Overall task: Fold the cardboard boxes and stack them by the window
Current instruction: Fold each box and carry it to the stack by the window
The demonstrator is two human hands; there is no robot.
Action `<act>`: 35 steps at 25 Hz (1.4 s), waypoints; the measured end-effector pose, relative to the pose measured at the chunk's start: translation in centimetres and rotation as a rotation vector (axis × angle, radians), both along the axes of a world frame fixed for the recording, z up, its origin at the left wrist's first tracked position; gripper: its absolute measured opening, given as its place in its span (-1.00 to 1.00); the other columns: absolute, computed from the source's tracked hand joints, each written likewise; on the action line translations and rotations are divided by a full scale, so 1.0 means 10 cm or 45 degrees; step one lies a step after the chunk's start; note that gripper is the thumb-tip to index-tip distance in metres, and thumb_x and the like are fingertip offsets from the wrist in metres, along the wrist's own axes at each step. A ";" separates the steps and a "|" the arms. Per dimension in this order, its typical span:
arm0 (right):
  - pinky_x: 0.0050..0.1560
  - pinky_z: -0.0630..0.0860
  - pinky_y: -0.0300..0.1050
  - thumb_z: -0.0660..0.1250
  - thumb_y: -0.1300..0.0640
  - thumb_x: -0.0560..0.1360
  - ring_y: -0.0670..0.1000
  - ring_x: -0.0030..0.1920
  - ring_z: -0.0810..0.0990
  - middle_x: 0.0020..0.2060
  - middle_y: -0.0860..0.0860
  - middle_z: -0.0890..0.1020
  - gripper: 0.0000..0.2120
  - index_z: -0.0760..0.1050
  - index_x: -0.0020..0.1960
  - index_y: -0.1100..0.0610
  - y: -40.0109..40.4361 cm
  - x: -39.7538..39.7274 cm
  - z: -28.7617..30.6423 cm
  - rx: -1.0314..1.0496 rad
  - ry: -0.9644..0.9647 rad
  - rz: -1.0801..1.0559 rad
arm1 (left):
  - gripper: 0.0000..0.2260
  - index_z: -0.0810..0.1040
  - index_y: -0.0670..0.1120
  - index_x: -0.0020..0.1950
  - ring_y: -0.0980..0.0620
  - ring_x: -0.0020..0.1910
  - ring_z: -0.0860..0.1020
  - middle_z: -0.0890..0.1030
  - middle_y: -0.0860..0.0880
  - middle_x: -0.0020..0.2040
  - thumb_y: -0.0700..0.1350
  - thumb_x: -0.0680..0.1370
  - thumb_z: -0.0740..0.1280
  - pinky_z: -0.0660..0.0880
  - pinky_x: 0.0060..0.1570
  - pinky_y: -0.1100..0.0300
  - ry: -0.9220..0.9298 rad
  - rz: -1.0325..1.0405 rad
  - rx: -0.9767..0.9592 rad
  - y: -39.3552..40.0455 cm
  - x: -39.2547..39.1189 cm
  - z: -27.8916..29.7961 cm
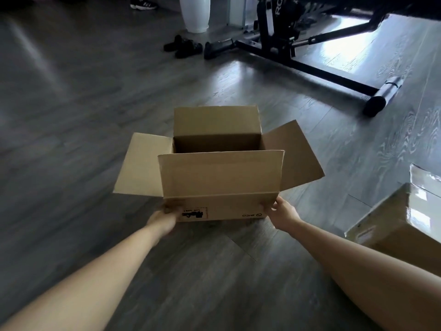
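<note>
- Left hand (167, 217): seen at the lower left corner of the cardboard box (220, 185); its fingers are curled round that corner just beside the printed label (192, 213), so the box is gripped there.
- Right hand (281, 212): set against the lower right corner of the box; the thumb lies on the near face and the fingers wrap behind the edge, so that corner is gripped as well.
- The box is held at centre frame, above the grey wooden floor (71, 139). Whether its base touches the floor cannot be told.
- The box is opened out, and all four top flaps (143, 163) are spread: one to the left, one to the right, one at the far side, one toward the viewer. The two-corner grip is judged to keep the box square while it is carried or set down.
- The label and logo are read upside down, so the box appears inverted.
- A second, wrapped box (401, 225) lies at the right edge of the frame.
- A black metal stand (310, 65) and shoes (183, 46) are seen in the upper part.
- No window is shown.
</note>
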State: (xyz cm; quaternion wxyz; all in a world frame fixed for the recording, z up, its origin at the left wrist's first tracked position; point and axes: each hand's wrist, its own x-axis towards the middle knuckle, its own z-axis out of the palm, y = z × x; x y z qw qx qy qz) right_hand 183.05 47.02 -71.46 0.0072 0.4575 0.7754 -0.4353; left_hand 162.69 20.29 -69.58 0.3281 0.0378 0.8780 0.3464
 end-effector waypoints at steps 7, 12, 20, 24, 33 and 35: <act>0.18 0.55 -0.03 0.40 -0.27 0.47 0.06 0.30 0.54 0.33 -0.01 0.56 -0.20 0.21 0.56 0.04 -0.08 0.26 0.20 0.109 -0.157 0.169 | -0.43 0.48 -0.01 0.42 -0.11 0.16 0.56 0.56 -0.08 0.34 0.35 0.59 0.14 0.43 0.02 0.12 0.240 -0.276 -0.233 -0.01 0.02 0.32; 0.16 0.57 0.02 0.44 -0.25 0.45 0.03 0.19 0.62 0.30 -0.04 0.59 -0.21 0.21 0.54 -0.02 -0.18 0.46 0.49 0.498 -0.163 0.479 | -0.61 0.59 0.04 0.17 -0.07 -0.03 0.62 0.65 -0.05 0.09 0.27 0.61 0.17 0.47 -0.21 0.16 0.772 -0.588 -0.564 -0.20 0.02 0.63; -0.11 0.63 0.11 0.55 0.10 0.39 0.18 0.04 0.58 0.06 0.11 0.58 -0.57 0.53 0.19 0.20 -0.35 0.14 1.03 1.224 0.427 0.571 | -0.63 0.57 -0.11 0.20 -0.15 0.06 0.53 0.56 -0.11 0.10 0.04 0.47 0.44 0.56 -0.13 -0.02 1.693 -0.661 -0.056 -0.02 0.06 0.99; 0.37 0.32 0.20 0.49 -0.14 0.40 0.19 0.43 0.30 0.45 0.16 0.32 -0.17 0.25 0.55 0.10 -0.34 -0.10 1.19 1.296 0.241 0.569 | -0.35 0.31 -0.01 0.56 -0.18 0.44 0.32 0.35 -0.16 0.50 0.19 0.52 0.33 0.29 0.39 -0.10 1.531 -0.715 -0.279 0.20 0.00 1.10; 0.40 0.14 0.12 0.07 -0.39 0.55 0.10 0.34 0.41 0.26 0.04 0.53 -0.34 0.29 0.52 -0.04 -0.27 -0.18 1.48 1.343 -0.003 0.616 | -0.60 0.69 0.04 0.10 -0.13 0.04 0.58 0.69 -0.07 -0.01 0.25 0.61 0.17 0.44 0.05 0.03 1.452 -0.567 -0.178 0.32 0.00 1.39; 0.24 0.37 0.09 -0.04 -0.44 0.55 0.08 0.18 0.57 0.09 0.00 0.65 -0.33 0.46 0.40 -0.04 -0.28 -0.22 1.57 1.160 -0.024 0.626 | -0.58 0.68 0.07 -0.02 -0.08 -0.11 0.60 0.67 -0.03 -0.11 0.30 0.60 0.15 0.51 -0.13 0.11 1.180 -0.576 -0.223 0.35 -0.03 1.47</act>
